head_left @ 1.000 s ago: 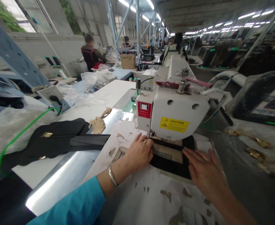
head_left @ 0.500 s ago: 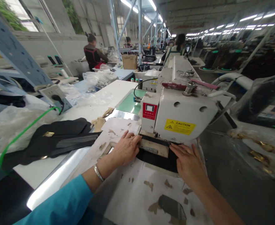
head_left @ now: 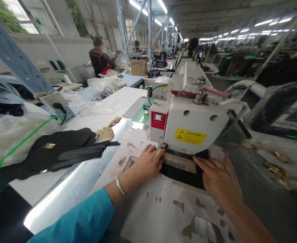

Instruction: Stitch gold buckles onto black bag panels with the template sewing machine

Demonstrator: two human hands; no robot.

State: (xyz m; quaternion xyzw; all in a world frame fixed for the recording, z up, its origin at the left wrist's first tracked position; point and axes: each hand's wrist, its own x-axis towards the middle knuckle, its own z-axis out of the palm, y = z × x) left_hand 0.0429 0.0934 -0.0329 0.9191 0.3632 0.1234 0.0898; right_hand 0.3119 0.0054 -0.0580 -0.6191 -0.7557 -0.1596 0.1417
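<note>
A black piece of material (head_left: 185, 177) lies in a white template sheet (head_left: 148, 206), below the head of a white sewing machine (head_left: 196, 118). Over it rests a beige plate with a metal strip (head_left: 180, 164). My left hand (head_left: 148, 163) lies at the plate's left end, its fingertips close to the needle area and partly hidden. On the right side, my right hand (head_left: 220, 175) has its fingers stretched out flat, the fingertips touching the black material and the plate's right edge. Neither hand is wrapped round anything.
Black parts with gold hardware (head_left: 48, 145) and black strips (head_left: 82, 152) lie at left beside a green cord (head_left: 22, 145). Plastic-wrapped gold hardware (head_left: 277, 162) is at right, below a wrapped screen (head_left: 287, 114). Other people (head_left: 100, 57) sit farther back.
The template sheet, the plate, the black piece and both my hands have shifted to the right under the machine head. The view has moved slightly. My fingers keep much the same pose.
</note>
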